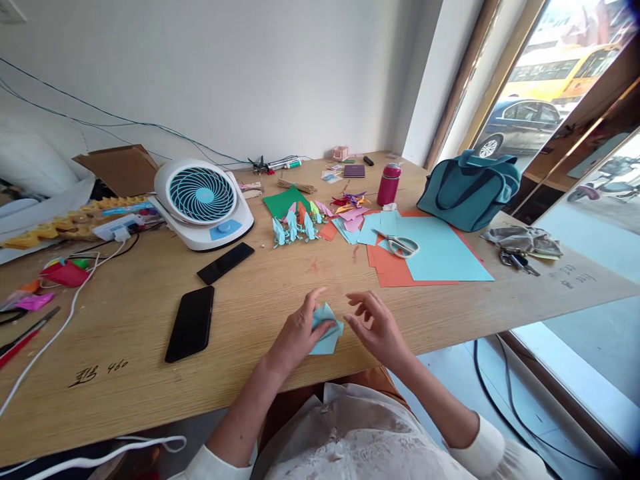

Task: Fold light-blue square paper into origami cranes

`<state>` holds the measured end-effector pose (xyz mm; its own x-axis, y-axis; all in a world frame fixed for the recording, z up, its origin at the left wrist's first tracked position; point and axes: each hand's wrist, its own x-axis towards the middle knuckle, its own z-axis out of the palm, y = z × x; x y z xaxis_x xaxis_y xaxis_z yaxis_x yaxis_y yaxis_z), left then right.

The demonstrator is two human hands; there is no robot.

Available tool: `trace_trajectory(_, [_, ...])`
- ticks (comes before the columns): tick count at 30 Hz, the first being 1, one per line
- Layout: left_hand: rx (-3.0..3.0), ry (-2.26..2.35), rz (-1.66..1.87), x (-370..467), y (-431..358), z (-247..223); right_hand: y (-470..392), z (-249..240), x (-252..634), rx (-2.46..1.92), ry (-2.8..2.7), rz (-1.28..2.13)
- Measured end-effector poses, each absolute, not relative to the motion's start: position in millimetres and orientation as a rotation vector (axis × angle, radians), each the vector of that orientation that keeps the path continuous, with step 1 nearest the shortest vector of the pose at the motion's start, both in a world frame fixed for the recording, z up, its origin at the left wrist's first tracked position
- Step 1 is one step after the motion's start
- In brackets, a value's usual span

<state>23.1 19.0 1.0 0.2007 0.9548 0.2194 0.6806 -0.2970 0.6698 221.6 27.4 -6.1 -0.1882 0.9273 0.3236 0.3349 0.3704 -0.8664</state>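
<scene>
Near the table's front edge, a piece of folded light-blue paper (327,343) is gripped in my left hand (303,330), the thumb lying across its face. My right hand (376,327) is just to the right of the paper, apart from it, with fingers curved and spread and nothing visible between them. Beyond the hands stand several folded light-blue paper figures (295,230). To their right, a pair of scissors (401,245) rests on a large light-blue sheet (445,257), which overlaps orange sheets (393,272).
Two black phones (191,323) lie at left, below a white fan (205,203). A pink bottle (389,185) and a teal bag (470,190) stand at the back right. Keys (519,260) lie near the right end. A white cable (60,337) crosses the left side.
</scene>
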Motion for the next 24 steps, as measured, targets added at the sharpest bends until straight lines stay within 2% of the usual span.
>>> trace_trajectory(2, [2.089,1.405,0.755,20.9,23.4,-2.6,33.9,1.2,215.7,-1.008,-1.857,0.858])
trace_trajectory(5, [2.174,1.336,0.704,18.5,29.0,-6.5,44.1,1.9,201.5,-1.069,-1.924,0.923])
trace_trajectory(11, [2.506,1.685,0.954,18.3,11.7,-2.1,63.0,-15.0,198.0,-1.236,-1.849,0.934])
trace_trajectory(15, [2.715,1.496,0.85,25.8,-6.6,-13.7,63.0,-18.5,203.5,-1.288,-1.844,0.918])
trace_trajectory(24, [2.623,1.411,0.724,23.8,-5.7,-27.9,67.5,-15.2,204.7,-1.472,-1.888,0.855])
